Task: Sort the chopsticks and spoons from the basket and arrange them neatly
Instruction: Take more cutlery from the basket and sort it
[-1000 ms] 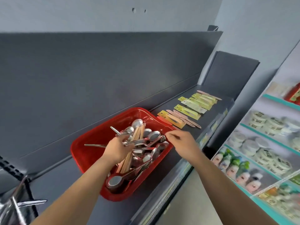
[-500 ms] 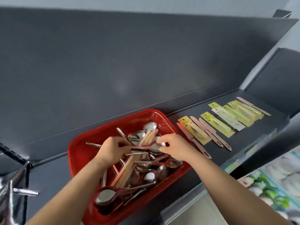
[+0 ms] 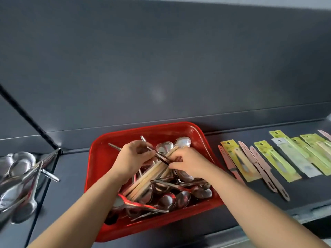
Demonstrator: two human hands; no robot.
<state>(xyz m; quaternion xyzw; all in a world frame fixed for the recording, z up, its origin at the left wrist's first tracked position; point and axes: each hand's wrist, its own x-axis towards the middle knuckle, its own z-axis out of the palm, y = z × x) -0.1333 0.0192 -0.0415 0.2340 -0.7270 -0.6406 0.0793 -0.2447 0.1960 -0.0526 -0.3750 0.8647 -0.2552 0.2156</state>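
In one red basket at the shelf's back edge, our left hand grips two spoons; our right hand pinches one chopsticks bundle, too tangled to count.

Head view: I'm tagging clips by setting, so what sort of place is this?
Probably a shop: a dark grey metal display shelf, a row of yellow-green carded retail packs laid along it, and a red plastic basket of loose steel spoons.

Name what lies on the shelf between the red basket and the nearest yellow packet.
A pink knife lies there on the dark shelf, right beside the yellow packet. The head view shows it.
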